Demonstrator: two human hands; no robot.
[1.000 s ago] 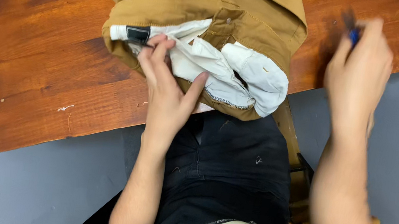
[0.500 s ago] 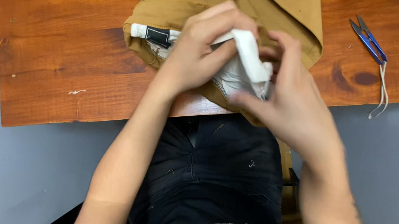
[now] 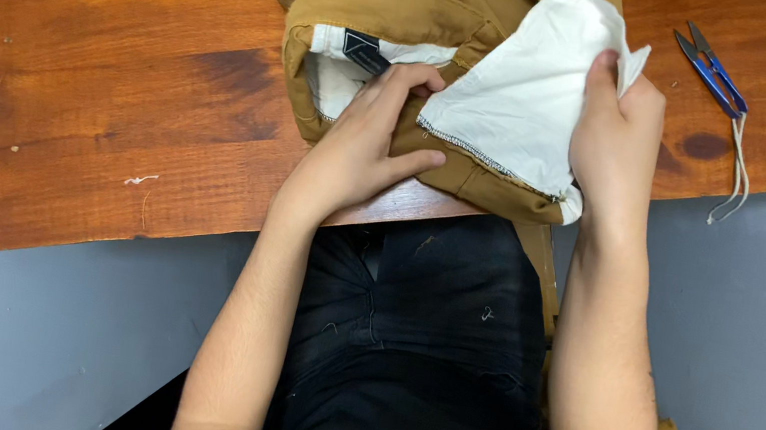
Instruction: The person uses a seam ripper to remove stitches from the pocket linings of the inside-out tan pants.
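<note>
Even, diffuse overhead light fills the head view, bright without harshness. The wooden table (image 3: pixel 119 85) carries a soft sheen toward its upper edge but no hard glare. The white pocket lining (image 3: pixel 521 104) is the brightest patch, close to washing out yet still showing its folds. Shadows are faint and short, gathering under the left hand (image 3: pixel 364 141) and beneath the table's near edge. Focus is sharp across the frame, with no motion blur. The black trousers (image 3: pixel 426 333) hold little detail. Edge distortion is slight.
</note>
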